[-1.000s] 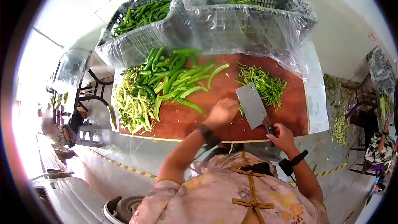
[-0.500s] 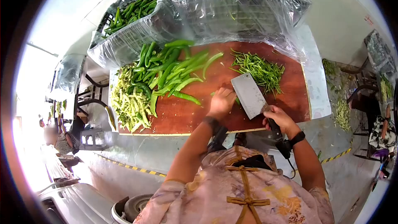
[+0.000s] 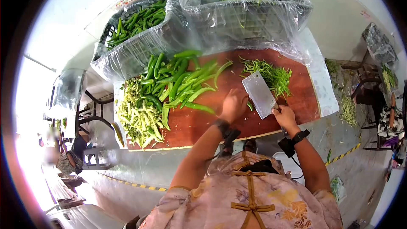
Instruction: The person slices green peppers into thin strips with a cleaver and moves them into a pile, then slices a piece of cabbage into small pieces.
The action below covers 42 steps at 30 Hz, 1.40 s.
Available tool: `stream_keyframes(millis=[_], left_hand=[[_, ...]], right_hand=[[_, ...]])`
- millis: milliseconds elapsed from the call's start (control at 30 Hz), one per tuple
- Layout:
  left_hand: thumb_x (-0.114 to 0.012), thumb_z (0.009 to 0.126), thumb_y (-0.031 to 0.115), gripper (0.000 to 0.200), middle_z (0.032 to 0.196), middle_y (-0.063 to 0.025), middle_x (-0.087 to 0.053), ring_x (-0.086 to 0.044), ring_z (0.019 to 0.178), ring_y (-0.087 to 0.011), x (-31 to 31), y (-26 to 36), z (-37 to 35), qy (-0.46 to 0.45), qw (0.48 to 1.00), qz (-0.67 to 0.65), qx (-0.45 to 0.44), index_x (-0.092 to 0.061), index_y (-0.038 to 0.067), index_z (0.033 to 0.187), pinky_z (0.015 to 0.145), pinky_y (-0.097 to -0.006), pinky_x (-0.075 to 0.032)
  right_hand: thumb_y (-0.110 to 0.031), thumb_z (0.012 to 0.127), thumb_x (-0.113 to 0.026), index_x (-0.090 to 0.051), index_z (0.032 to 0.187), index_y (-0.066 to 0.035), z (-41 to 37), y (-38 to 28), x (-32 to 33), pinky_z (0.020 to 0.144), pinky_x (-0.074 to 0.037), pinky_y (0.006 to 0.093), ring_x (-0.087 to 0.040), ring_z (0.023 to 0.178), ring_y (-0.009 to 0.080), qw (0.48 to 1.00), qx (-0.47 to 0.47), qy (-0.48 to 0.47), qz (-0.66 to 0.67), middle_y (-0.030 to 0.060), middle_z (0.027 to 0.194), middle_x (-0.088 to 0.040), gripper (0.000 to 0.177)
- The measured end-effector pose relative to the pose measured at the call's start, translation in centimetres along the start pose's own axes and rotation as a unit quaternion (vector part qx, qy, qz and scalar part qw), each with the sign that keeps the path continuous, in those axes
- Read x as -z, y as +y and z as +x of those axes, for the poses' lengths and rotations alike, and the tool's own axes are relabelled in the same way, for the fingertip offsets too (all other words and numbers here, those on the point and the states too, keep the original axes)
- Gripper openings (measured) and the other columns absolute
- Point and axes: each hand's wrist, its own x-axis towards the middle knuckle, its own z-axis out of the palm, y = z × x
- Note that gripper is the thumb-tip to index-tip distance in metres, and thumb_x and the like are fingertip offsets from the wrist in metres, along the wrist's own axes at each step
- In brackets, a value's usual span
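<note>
My right hand [image 3: 285,118] is wrapped round the handle of a cleaver [image 3: 259,95], whose broad blade lies tilted above the wooden board [image 3: 199,123]. Left of the blade, my left hand [image 3: 234,105] is low over the board with its fingers bent together. A bit of green pepper [image 3: 249,106] shows at its fingertips, and the rest is hidden under the hand. Beyond the blade is a heap of thin-cut green strips [image 3: 277,76]. Long green peppers [image 3: 169,76], several slit open, lie to the left. Beside them sits a pile of pale pepper cores [image 3: 137,118].
Behind the board stand a plastic-lined crate [image 3: 250,21] and another crate [image 3: 127,53] with green peppers in it. A stool [image 3: 93,157] and a seated person [image 3: 70,161] are at far left. Scraps [image 3: 349,110] lie on the floor at right.
The view has shifted slightly. My left hand has turned and moved a little right, closer to the cleaver. The cleaver blade has swung slightly, and its handle is now more hidden by my right hand.
</note>
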Motion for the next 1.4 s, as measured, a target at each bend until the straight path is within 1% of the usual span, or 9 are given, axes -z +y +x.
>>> stream_keyframes(millis=[167, 267, 400, 667, 933, 1000, 1100, 1267, 1400], left_hand=[[-0.061, 0.079, 0.008, 0.012, 0.088, -0.0145, -0.064, -0.060, 0.089, -0.0339, 0.3, -0.8, 3.8, 0.067, 0.996, -0.047, 0.032, -0.067, 0.004, 0.088, 0.078, -0.0416, -0.049], [-0.061, 0.079, 0.008, 0.013, 0.090, -0.0141, -0.064, -0.060, 0.088, -0.0338, 1.4, -0.4, 5.8, 0.126, 0.991, -0.043, -0.028, -0.067, 0.004, 0.090, 0.078, -0.0419, -0.049], [-0.061, 0.080, 0.008, 0.012, 0.091, -0.0135, -0.064, -0.060, 0.086, -0.0337, 3.1, 1.2, 7.4, 0.204, 0.972, -0.019, -0.116, -0.066, 0.004, 0.090, 0.077, -0.0418, -0.049], [-0.063, 0.068, 0.014, 0.016, 0.094, -0.0027, -0.061, -0.056, 0.093, -0.0219, 6.6, 1.8, 6.9, 0.120, 0.916, 0.167, -0.343, -0.064, 0.008, 0.083, 0.083, -0.0404, -0.042], [-0.064, 0.076, 0.011, 0.008, 0.084, -0.0048, -0.064, -0.059, 0.083, -0.0273, 5.7, 1.8, 8.3, 0.265, 0.963, -0.016, -0.038, -0.066, 0.010, 0.083, 0.078, -0.0406, -0.042], [-0.064, 0.077, 0.011, 0.009, 0.085, -0.0054, -0.065, -0.059, 0.084, -0.0287, 6.1, 2.0, 8.8, 0.265, 0.964, -0.024, -0.033, -0.067, 0.009, 0.086, 0.078, -0.0410, -0.042], [-0.063, 0.074, 0.010, 0.011, 0.086, -0.0041, -0.064, -0.059, 0.083, -0.0263, 6.9, 3.0, 9.0, 0.292, 0.955, -0.033, -0.040, -0.066, 0.009, 0.084, 0.079, -0.0409, -0.041], [-0.061, 0.067, 0.011, 0.014, 0.085, -0.0032, -0.060, -0.054, 0.084, -0.0224, 7.5, 3.0, 8.6, 0.137, 0.926, 0.164, -0.312, -0.063, 0.009, 0.080, 0.083, -0.0405, -0.039], [-0.061, 0.067, 0.012, 0.011, 0.082, -0.0048, -0.060, -0.056, 0.084, -0.0243, 7.2, 1.9, 8.8, 0.165, 0.957, 0.123, -0.205, -0.062, 0.010, 0.078, 0.082, -0.0407, -0.039]], right_hand=[[-0.023, 0.077, -0.072, -0.064, 0.095, 0.002, -0.8, -1.9, 0.0, 0.077, -0.049, 0.0446, -0.061, 0.086, 0.0416, 0.969, 0.170, 0.138, -0.114, 0.0222, 0.101, -0.063, 0.031], [-0.026, 0.083, -0.071, -0.061, 0.106, 0.000, -2.3, -8.0, 0.5, 0.071, -0.053, 0.0336, -0.065, 0.084, 0.0276, 0.969, 0.056, -0.123, 0.207, 0.0136, 0.101, -0.066, 0.036], [-0.024, 0.089, -0.066, -0.056, 0.117, 0.000, -4.2, -13.8, 0.8, 0.072, -0.055, 0.0286, -0.065, 0.086, 0.0138, 0.768, -0.059, -0.361, 0.525, 0.0077, 0.099, -0.066, 0.039], [-0.014, 0.087, -0.065, -0.053, 0.102, 0.000, -4.0, -15.0, 0.7, 0.070, -0.054, 0.0280, -0.064, 0.077, 0.0149, 0.843, 0.024, -0.208, 0.496, 0.0074, 0.083, -0.064, 0.024], [-0.015, 0.088, -0.066, -0.054, 0.111, -0.001, -3.3, -15.2, 0.5, 0.074, -0.049, 0.0250, -0.060, 0.082, 0.0119, 0.876, 0.031, -0.098, 0.471, 0.0045, 0.095, -0.062, 0.029], [-0.017, 0.087, -0.067, -0.055, 0.114, -0.002, -3.2, -14.5, -1.2, 0.078, -0.049, 0.0254, -0.058, 0.088, 0.0106, 0.811, 0.060, -0.263, 0.519, 0.0022, 0.100, -0.061, 0.033], [-0.024, 0.082, -0.070, -0.062, 0.099, 0.000, -3.8, -15.8, -1.2, 0.073, -0.048, 0.0340, -0.060, 0.080, 0.0177, 0.858, 0.086, -0.190, 0.470, 0.0049, 0.090, -0.065, 0.031], [-0.018, 0.078, -0.073, -0.060, 0.094, 0.000, -4.8, -18.3, 1.4, 0.066, -0.049, 0.0349, -0.064, 0.071, 0.0223, 0.963, 0.149, -0.086, 0.209, 0.0130, 0.077, -0.065, 0.027], [-0.022, 0.076, -0.075, -0.060, 0.096, 0.001, -4.6, -18.1, 0.2, 0.061, -0.049, 0.0360, -0.064, 0.065, 0.0254, 0.952, 0.241, 0.049, 0.184, 0.0167, 0.074, -0.063, 0.035]])
